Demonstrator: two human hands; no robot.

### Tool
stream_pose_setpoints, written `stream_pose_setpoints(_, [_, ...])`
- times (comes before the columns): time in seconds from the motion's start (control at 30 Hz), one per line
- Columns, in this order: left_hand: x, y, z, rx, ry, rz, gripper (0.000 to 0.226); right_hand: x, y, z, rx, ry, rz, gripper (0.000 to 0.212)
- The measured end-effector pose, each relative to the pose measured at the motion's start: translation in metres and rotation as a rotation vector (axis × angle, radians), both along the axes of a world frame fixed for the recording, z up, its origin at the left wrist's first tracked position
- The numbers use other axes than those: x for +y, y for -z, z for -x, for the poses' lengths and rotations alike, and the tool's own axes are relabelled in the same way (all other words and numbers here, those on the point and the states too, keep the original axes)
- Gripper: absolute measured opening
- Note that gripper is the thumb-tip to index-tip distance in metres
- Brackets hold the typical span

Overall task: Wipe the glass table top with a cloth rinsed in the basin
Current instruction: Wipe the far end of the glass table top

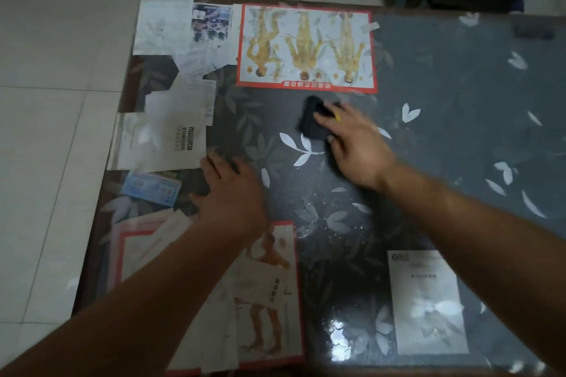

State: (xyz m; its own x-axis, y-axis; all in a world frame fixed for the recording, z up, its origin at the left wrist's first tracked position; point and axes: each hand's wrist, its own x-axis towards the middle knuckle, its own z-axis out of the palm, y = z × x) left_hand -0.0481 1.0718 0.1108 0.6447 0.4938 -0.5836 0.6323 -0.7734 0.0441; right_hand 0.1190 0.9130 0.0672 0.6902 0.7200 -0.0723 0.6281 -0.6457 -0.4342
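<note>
- The cloth [311, 124] is dark and bunched up. It lies on the glass table top [444, 107], just below the red poster [306, 46] with three yellow bodies on it.
- My right hand [355, 144] lies on the cloth. My fingers stretch out over it and push it down on the glass. The hand looks blurry.
- My left hand [232, 190] is below the red poster too, more to the left. It lies flat on the glass with fingers spread and holds nothing.
- Small wet drops shine on the glass between my arms.
- White papers [171, 135] lie under the glass, down and left of the poster.
</note>
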Motion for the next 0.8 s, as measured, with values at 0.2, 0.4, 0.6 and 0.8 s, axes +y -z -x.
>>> stream_pose_setpoints(0.2, [-0.003, -0.001, -0.003, 0.018, 0.007, 0.028, 0.127, -0.039, 0.002, 0.026, 0.081, -0.13, -0.075, 0.05])
stream_pose_setpoints(0.4, [-0.002, -0.002, 0.004, 0.007, 0.057, 0.058, 0.126, -0.002, 0.002, -0.015, -0.003, -0.021, -0.036, 0.053])
stream_pose_setpoints(0.6, [-0.03, -0.009, -0.014, -0.047, 0.153, 0.172, 0.1, -0.05, -0.019, -0.006, 0.093, 0.113, -0.218, 0.043])
stream_pose_setpoints(0.8, [-0.042, -0.005, -0.019, 0.028, 0.181, 0.135, 0.117, -0.038, -0.015, -0.128, 0.087, 0.426, -0.214, 0.044])
